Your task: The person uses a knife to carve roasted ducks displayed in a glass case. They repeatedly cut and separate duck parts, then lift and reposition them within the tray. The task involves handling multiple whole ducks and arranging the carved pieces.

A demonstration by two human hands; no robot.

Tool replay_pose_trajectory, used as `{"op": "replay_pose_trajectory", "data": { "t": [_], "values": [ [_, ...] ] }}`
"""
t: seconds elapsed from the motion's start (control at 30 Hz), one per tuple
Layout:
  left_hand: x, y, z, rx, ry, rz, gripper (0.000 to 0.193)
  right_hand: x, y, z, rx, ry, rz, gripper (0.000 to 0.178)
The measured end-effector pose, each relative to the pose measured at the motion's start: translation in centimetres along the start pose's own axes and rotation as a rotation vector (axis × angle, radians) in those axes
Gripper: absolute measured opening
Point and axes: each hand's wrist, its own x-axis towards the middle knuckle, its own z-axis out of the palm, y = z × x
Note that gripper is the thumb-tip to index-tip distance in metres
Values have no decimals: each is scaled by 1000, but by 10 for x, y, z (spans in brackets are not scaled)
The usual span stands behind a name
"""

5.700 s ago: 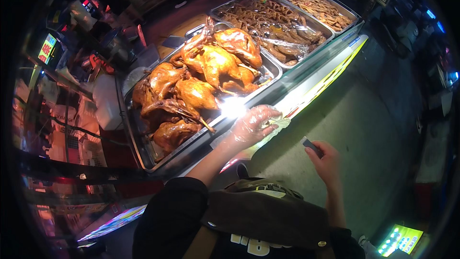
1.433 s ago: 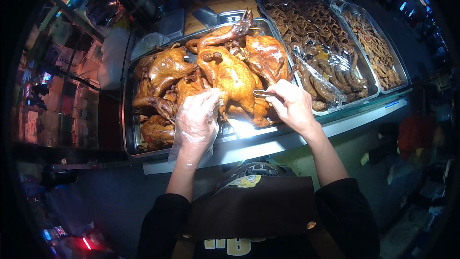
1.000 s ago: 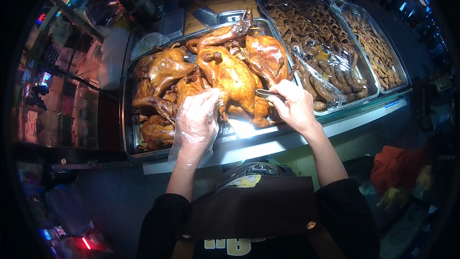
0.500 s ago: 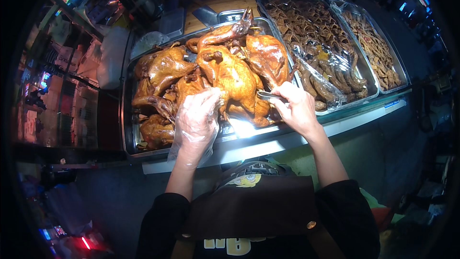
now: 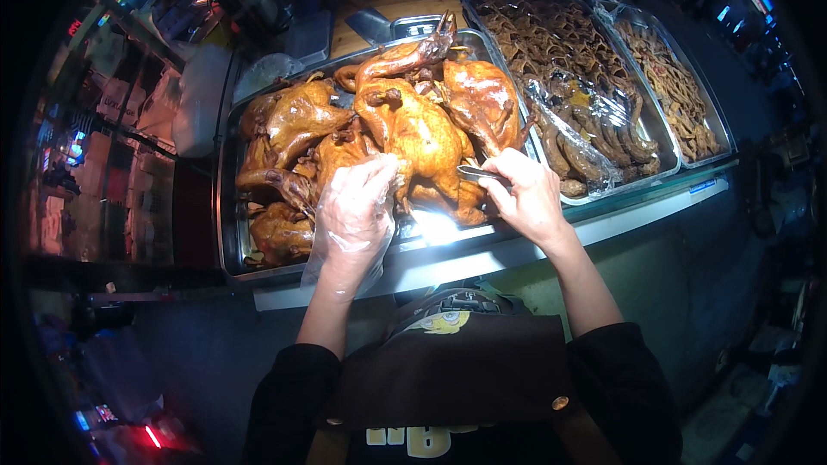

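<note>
A glossy orange-brown roasted bird (image 5: 422, 133) lies on top of several others in a metal tray (image 5: 228, 232), its neck stretched toward the far edge. My left hand (image 5: 355, 202), in a clear plastic glove, is closed with its fingertips pinched at the left side of this bird. The bit of bird between those fingers is hidden. My bare right hand (image 5: 525, 194) grips metal tweezers (image 5: 472, 171). Their tips point left, at the bird's right side; whether they touch the skin I cannot tell.
Right of the birds stands a tray of dark braised pieces (image 5: 560, 43), partly under plastic film (image 5: 573, 142). Beyond it is a tray of pale brown strips (image 5: 672, 77). A wooden board (image 5: 345, 39) lies behind. The counter's white front edge (image 5: 465, 267) runs before me.
The tweezers and my right hand have shifted slightly left, toward the bird. My left hand keeps its place, and the birds look the same.
</note>
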Motion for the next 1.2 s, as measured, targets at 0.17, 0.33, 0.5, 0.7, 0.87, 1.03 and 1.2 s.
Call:
{"op": "replay_pose_trajectory", "data": {
  "t": [0.17, 0.33, 0.5, 0.7, 0.87, 1.03, 1.2],
  "values": [
    [-2, 0, 0, -2, 10, 5, 41, -4, 3, -1, 0, 45, 27, 13],
    [-1, -2, 1, -5, 15, 12, 40, -5, -1, 0, 30, -1, 83, 15],
    [1, 2, -3, -2, 4, 9, 40, -3, -2, 4, -22, 19, 33, 15],
    [-1, -1, -4, -27, 11, 13, 39, -5, -6, -5, 45, 100, 111, 15],
    [2, -9, -14, -31, 47, 15, 44, -14, 0, 3, 151, 252, 109, 16],
    [8, -20, -37, -14, 150, 30, 49, -28, 6, 6, 178, 116, 238, 15],
    [5, -35, -56, -27, 224, -45, 47, -43, 14, 6, 156, 231, 242, 15]
  ]
}}
